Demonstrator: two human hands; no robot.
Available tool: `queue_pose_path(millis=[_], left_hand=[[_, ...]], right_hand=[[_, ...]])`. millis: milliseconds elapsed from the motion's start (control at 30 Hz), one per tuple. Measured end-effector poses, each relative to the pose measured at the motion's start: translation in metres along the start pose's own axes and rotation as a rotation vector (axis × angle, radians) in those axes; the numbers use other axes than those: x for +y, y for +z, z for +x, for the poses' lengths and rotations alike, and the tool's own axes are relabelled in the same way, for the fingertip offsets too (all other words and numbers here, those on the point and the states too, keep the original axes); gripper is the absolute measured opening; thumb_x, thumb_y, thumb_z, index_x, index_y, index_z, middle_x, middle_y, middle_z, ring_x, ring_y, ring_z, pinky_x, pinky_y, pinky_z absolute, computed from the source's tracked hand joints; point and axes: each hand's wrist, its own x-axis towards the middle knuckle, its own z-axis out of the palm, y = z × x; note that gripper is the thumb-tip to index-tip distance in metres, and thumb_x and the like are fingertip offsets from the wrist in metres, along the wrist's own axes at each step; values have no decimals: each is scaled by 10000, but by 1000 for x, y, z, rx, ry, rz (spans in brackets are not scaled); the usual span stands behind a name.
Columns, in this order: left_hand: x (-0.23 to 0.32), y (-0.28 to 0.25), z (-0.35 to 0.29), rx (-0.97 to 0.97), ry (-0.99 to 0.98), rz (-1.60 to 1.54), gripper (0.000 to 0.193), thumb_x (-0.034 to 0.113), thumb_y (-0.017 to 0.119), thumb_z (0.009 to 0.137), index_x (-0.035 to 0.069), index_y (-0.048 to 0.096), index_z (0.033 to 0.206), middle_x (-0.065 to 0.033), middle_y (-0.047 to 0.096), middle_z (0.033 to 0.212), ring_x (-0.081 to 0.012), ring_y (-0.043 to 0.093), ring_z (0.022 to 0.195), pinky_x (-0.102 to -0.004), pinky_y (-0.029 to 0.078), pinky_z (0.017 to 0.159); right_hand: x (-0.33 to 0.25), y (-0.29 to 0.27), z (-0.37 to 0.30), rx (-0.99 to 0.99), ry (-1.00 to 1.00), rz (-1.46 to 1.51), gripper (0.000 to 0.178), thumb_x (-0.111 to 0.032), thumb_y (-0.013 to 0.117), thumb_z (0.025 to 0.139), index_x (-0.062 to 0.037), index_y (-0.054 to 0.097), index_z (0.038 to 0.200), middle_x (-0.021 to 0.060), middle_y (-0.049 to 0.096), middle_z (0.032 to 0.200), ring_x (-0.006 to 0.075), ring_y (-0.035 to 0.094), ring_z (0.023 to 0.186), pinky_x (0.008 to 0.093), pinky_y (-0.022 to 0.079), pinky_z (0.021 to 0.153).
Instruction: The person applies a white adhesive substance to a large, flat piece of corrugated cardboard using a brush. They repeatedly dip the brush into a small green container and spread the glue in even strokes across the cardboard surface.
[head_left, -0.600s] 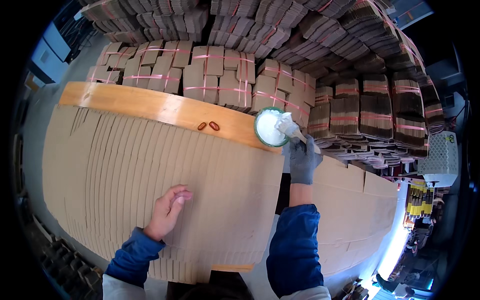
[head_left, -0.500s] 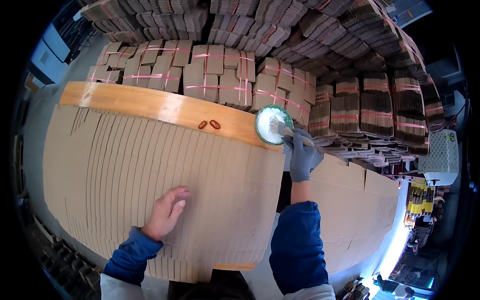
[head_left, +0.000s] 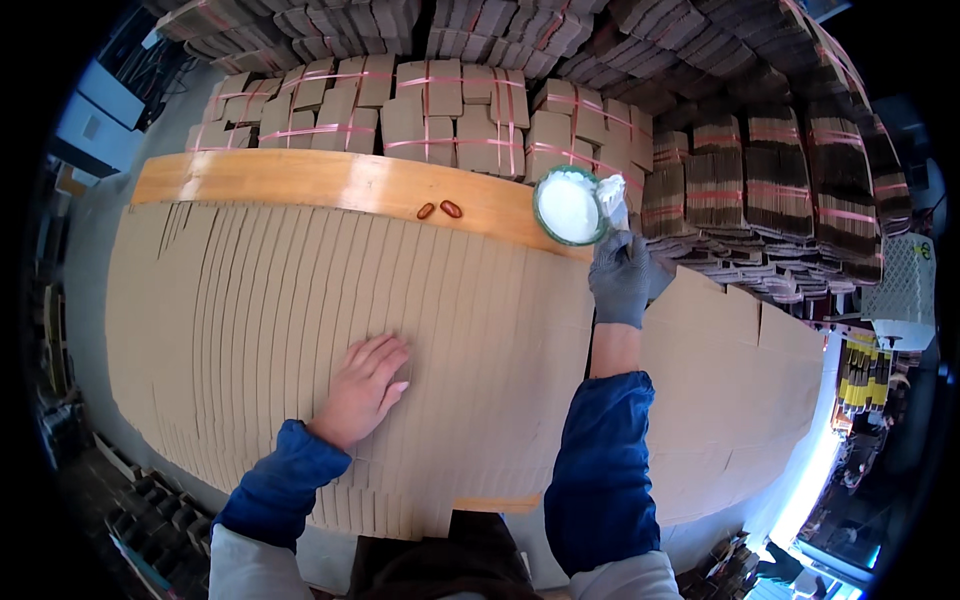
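The left hand (head_left: 365, 385) lies flat on the cardboard sheets (head_left: 300, 330), bare, palm down, fingers loosely spread and holding nothing. It presses near the middle of the fanned spread, well short of the bowl (head_left: 570, 205) and to its lower left.

The right hand (head_left: 622, 278) wears a grey glove and sits just below the bowl, at the far edge of the sheets. Its fingers are curled closed around a white wad, a cloth (head_left: 612, 198) or brush by the look of it; I cannot tell which. The tip of that wad reaches up to the right rim of the bowl and seems to touch it.

The bowl is round with a green rim and full of something white. It stands on the bare wooden strip of the counter (head_left: 300, 180), at the strip's right end.

The sheets overlap like shingles and cover nearly all of the counter below the bowl, running left and right of both hands. Two small reddish-brown oval things (head_left: 439, 210) lie side by side on the wooden strip, left of the bowl and well apart from it.

Beyond the bowl, past the counter's far edge, stand bundles (head_left: 430, 110) of folded cardboard tied with pink straps, stacked in rows.

Both sleeves are blue, coming in from the near edge.
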Motion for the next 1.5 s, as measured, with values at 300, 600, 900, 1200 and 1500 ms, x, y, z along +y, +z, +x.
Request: queue_pose_path(millis=[300,600,900,1200,1500], left_hand=[[-23,9,-12,-103,83,262,530,193,652,854,95,503,1353,-89,467,1461,-303,365,1404,-562,212,1162],[-40,-11,-22,-205,108,375,613,308,617,901,117,423,1451,-56,361,1553,-295,245,1475,-642,134,1153],[-44,3,-21,-260,140,425,630,340,596,925,140,386,1484,-11,333,1574,-275,218,1484,-648,120,1161],[-44,4,-18,-271,126,452,643,337,596,928,139,370,1495,-6,323,1580,-275,211,1487,-647,127,1161],[-49,4,-21,-289,134,454,660,301,591,923,103,344,1502,-28,314,1592,-302,218,1488,-650,123,1156]], right_hand=[[-55,41,-176,105,-280,-410,262,-191,504,1039,53,586,1087,138,638,990,195,636,853,300,567,730],[-11,23,-324,505,-426,-1094,255,-147,501,1021,70,580,1129,164,645,1024,223,689,887,344,606,797],[62,19,-314,46,-552,-1814,210,-4,683,842,-35,677,1049,166,671,1096,305,685,946,346,557,779],[22,12,-282,-110,-457,-2160,204,-20,650,834,-48,673,1035,135,674,1115,313,674,957,391,560,803],[9,14,-269,140,-462,-2233,159,-55,607,893,-65,656,1044,150,661,1137,345,678,883,401,565,739]])
